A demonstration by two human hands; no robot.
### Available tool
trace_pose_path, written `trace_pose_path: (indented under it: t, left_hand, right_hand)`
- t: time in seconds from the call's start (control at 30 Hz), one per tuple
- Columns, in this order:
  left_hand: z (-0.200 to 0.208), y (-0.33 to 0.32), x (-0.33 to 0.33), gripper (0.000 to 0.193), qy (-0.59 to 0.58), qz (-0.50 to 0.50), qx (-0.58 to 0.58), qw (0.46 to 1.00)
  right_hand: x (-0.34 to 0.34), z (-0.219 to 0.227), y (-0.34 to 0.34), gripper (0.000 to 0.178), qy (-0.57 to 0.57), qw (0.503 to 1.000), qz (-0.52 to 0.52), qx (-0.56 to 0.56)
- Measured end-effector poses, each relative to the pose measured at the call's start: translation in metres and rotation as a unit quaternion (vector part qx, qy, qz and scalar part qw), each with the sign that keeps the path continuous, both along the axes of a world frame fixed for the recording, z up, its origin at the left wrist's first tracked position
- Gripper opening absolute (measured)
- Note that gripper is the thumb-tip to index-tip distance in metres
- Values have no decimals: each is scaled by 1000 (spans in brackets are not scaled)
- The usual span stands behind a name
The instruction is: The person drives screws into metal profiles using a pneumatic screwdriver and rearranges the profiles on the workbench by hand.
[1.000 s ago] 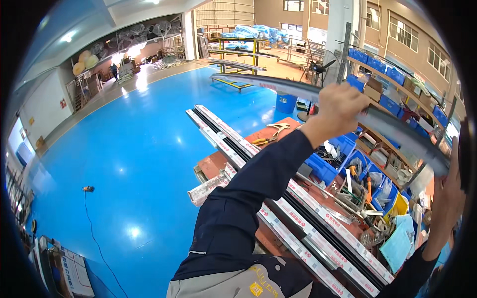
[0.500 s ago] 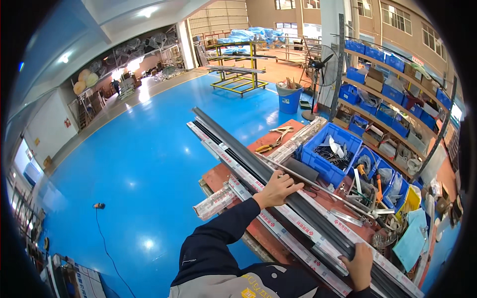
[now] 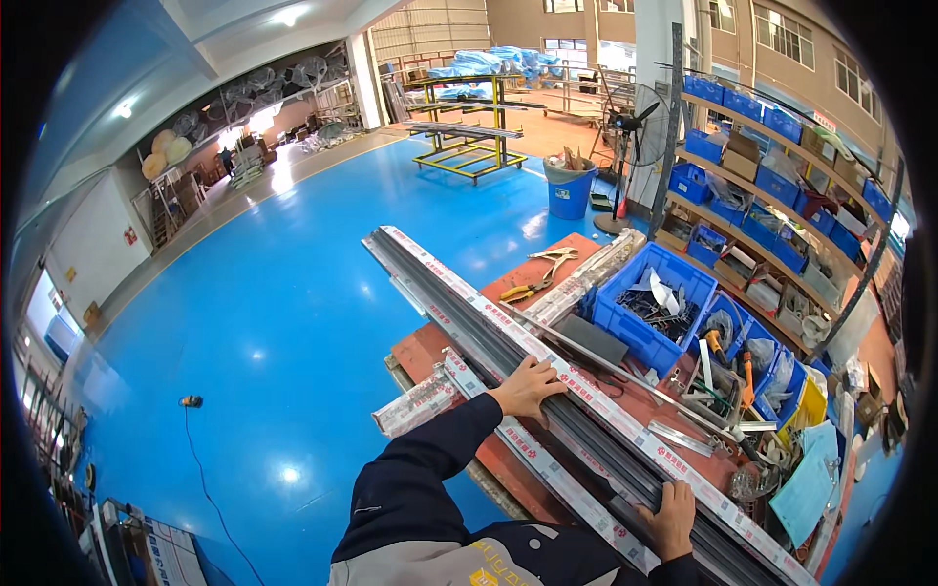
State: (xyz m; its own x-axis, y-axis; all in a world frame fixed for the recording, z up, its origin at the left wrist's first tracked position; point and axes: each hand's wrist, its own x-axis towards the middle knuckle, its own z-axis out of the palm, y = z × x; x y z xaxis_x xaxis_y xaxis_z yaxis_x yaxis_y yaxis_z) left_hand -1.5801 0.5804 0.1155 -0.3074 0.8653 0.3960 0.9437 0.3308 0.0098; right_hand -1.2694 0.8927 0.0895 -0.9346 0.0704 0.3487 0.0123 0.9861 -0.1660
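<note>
A long dark grey metal profile (image 3: 440, 293), with white printed protective film along its far upper edge, lies slantwise over the red-topped workbench (image 3: 422, 354). My left hand (image 3: 529, 387) grips it around the middle, fingers bent over the filmed edge. Closer to my body, my right hand (image 3: 672, 520) holds the same profile, thumb on the near side and fingers over the top. A second film-covered profile (image 3: 547, 457) lies beside it on my side. The undersides of both profiles are hidden.
Pliers (image 3: 526, 291) and a locking clamp (image 3: 555, 256) lie beyond the profile. A blue bin of small parts (image 3: 653, 303) and scattered tools crowd the bench's right side. Farther off stand a shelf of blue bins (image 3: 772, 186), a fan (image 3: 635, 122), a blue bucket (image 3: 569, 193) and a yellow rack (image 3: 469, 156).
The profile has turned over about its length, so its filmed strip now faces up on the far side. Both hands have shifted a little left with it, the right one more.
</note>
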Motion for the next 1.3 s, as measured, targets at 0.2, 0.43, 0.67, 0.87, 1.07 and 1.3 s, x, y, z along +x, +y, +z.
trace_pose_path:
  t: [0.2, 0.43, 0.67, 0.87, 1.07, 1.3]
  left_hand:
    - [3, 10, -3, 65, -25, -18, 32, 999]
    - [13, 49, -14, 71, 12, 16, 125, 992]
    - [-15, 54, -18, 67, -21, 92, -12, 995]
    - [-11, 47, -3, 54, -5, 105, 30, 994]
    - [-61, 55, -15, 36, 67, 261, 213, 939]
    - [-165, -48, -55, 43, 5, 496, 206, 843]
  right_hand:
    - [-7, -7, 4, 63, -2, 1000, -8, 0]
    - [-16, 46, 11, 90, 28, 998, -50, 32]
    - [-13, 11, 45, 97, -38, 997, -57, -35]
    - [-12, 10, 47, 93, -38, 995, -51, -73]
    - [-3, -5, 63, 86, -31, 993, -63, -91]
    - [-26, -5, 57, 73, 39, 995, -68, -69]
